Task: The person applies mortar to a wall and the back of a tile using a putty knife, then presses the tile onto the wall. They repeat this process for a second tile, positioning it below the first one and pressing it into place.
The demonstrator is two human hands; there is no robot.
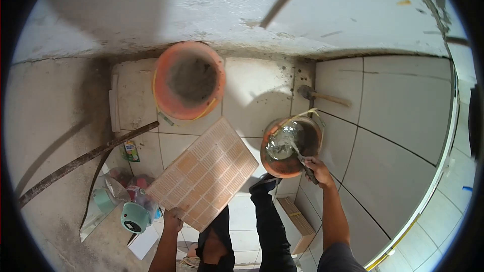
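Holding one tile (pixel 204 173), one trowel (pixel 300 157); two buckets (pixel 187 80).

A tiled floor (pixel 393 106) fills the frame. On it, upper centre, stands a large orange bucket (pixel 189 80); a smaller bucket (pixel 291 146) sits right of centre, with a hammer (pixel 322 95) above it. A rod (pixel 85 160) and clutter (pixel 126 196) lie at lower left.

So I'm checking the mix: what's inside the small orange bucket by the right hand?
The small orange bucket holds wet grey mortar, glossy on its left side. The right hand grips a trowel dipped into it. The blade's tip and the bucket's bottom are covered by the mix.
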